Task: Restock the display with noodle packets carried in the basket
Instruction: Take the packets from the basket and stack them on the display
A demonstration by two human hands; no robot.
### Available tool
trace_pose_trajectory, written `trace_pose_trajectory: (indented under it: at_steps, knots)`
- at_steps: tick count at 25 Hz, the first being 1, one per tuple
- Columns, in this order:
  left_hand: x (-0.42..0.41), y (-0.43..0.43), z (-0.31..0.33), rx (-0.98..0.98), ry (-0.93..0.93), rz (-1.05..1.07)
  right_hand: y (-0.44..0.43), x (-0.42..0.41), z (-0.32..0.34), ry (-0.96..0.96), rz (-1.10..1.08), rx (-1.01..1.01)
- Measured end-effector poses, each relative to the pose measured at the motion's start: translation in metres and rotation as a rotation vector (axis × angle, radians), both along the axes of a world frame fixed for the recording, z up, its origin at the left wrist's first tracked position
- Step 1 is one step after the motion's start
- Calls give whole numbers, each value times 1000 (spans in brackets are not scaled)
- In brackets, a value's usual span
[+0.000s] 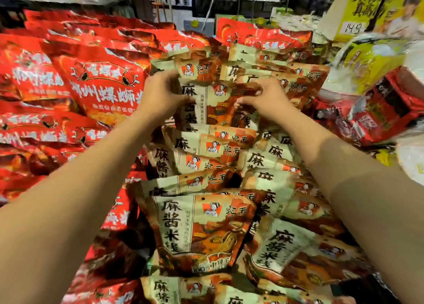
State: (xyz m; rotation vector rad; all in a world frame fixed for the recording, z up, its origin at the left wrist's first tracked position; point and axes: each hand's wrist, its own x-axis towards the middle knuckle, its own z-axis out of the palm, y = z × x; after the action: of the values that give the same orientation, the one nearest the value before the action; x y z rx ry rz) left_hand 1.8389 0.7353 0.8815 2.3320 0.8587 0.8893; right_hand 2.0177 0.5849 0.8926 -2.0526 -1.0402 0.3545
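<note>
Centre of frame: noodle packet (213, 104), beige and orange, held upright, print facing the camera.
- Left hand (160, 95): fingers curled round the packet's upper left edge.
- Right hand (266, 99): pinching the top right corner.
- Two-handed hold at the top likely keeps the soft pouch square and face-out while it is set among the others.

Beige display rows (202, 232), centre to bottom: same packets, standing, overlapped like shingles, so each label shows above the one in front. The held packet sits at the upper end of this run, touching the neighbours behind it.

Red packets (103, 86), left of frame: a separate block, also face-out.

Containers:
- Basket: not in view, so the remaining stock is unknown.
- Yellow carton (367, 10), upper right: contents cannot be told.
</note>
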Motion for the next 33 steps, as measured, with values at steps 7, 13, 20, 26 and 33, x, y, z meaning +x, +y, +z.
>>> trace_pose_trajectory:
  at_steps: [7, 13, 20, 26, 33]
  knots:
    - [30, 25, 14, -77, -152, -111, 5, 8, 10, -150, -174, 120]
    - [27, 23, -15, -219, -157, -26, -8, 11, -6, -47, -100, 41]
    - [22, 18, -27, -457, -81, -130, -12, 7, -2, 15, -114, 17]
    - [36, 22, -35, -522, -78, -109, -17, 7, -11, 99, -166, 67]
    - [25, 11, -17, -495, -204, -158, -33, 8, 3, 171, -184, 128]
